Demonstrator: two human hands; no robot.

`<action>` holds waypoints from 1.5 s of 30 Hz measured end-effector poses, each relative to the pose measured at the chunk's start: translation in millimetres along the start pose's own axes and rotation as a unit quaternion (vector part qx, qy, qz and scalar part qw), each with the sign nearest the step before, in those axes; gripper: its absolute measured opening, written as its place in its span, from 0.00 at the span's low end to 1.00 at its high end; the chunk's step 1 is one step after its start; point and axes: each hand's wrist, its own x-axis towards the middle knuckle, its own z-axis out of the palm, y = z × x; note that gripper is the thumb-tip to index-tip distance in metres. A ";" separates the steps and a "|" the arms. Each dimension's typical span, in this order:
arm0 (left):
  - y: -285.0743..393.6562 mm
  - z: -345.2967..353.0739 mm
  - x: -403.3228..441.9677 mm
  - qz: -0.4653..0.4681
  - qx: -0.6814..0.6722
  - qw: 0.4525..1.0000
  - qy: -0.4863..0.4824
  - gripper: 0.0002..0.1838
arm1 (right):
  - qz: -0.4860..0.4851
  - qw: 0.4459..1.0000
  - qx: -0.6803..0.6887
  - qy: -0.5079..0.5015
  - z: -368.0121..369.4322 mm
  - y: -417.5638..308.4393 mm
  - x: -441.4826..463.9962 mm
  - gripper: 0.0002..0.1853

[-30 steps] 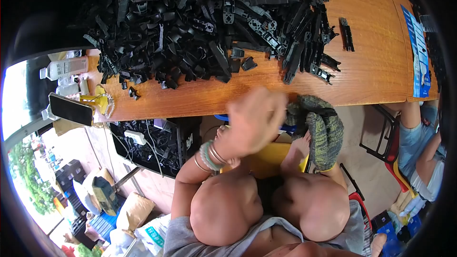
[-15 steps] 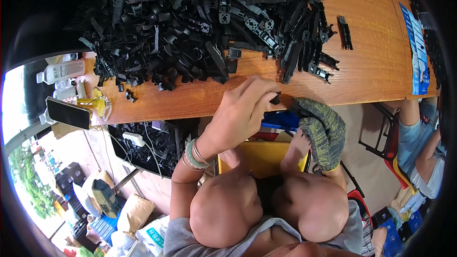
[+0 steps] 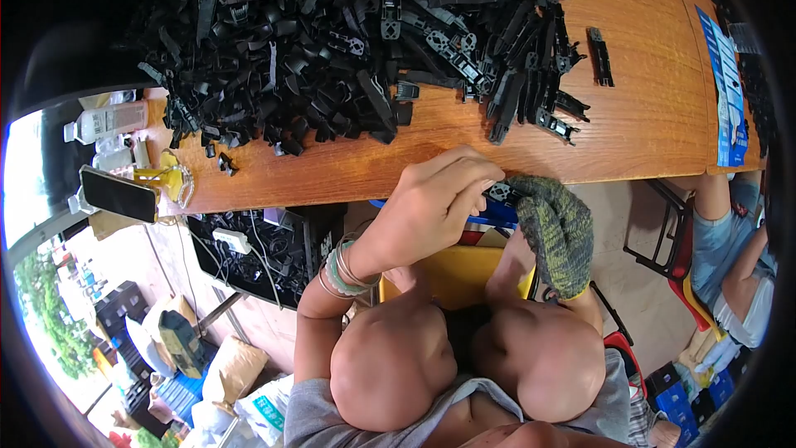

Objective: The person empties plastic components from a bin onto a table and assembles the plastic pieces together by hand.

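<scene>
My left hand [image 3: 435, 207], bare with several bracelets at the wrist, is pinched at the table's front edge. Its fingertips meet one end of a black plastic part [image 3: 501, 192] that has a pale cut-out pattern. The other end of that part runs into my right hand [image 3: 557, 232], which wears a grey-and-yellow knitted glove and is closed around it. Whether a second small piece sits between my left fingertips is hidden. Beyond my hands lies a large heap of black plastic parts [image 3: 290, 58] on the wooden table [image 3: 638, 124].
One black part [image 3: 600, 56] lies apart on the right. A phone [image 3: 119, 196] on a yellow stand [image 3: 170, 176] and a bottle [image 3: 108, 122] are at the left edge. Under the table is a bin of parts [image 3: 249, 257]. Another person [image 3: 734, 257] sits at right.
Both hands have come closer together. My left hand has shifted slightly right and down, and its fingers now reach the black part, which shows more at the glove.
</scene>
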 end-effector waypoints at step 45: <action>-6.7 17.5 32.6 0.034 0.231 0.958 0.165 0.12 | 0.136 0.987 0.057 -0.067 -4.3 -12.6 -7.9 0.17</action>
